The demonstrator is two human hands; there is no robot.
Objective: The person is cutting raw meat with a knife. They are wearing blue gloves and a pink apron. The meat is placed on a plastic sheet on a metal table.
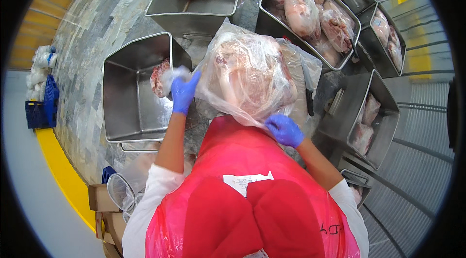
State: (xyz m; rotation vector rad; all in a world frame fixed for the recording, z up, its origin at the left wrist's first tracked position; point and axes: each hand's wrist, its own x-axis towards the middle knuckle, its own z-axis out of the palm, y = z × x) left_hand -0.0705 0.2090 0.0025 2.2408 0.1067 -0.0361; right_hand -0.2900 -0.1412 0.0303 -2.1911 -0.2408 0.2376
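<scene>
Honestly, my risks from here:
Bagged meat (247, 76): centre of frame, held up before my red apron (242, 161).
Right hand (285, 130): pinching the bag's lower corner; thin film could tear or slip.
Left hand (183, 94): grasping the bag's left edge above the steel tub (131, 93).
Knife (307, 85): just right of the bag; I could snag it.

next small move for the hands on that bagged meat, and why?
Probably pull the clear plastic bag off the meat with the right hand. That hand pinches the bag's lower edge, the left hand holds the bag's other side, and the meat is still wrapped. The steel bin on the left already holds an unwrapped piece.
</scene>
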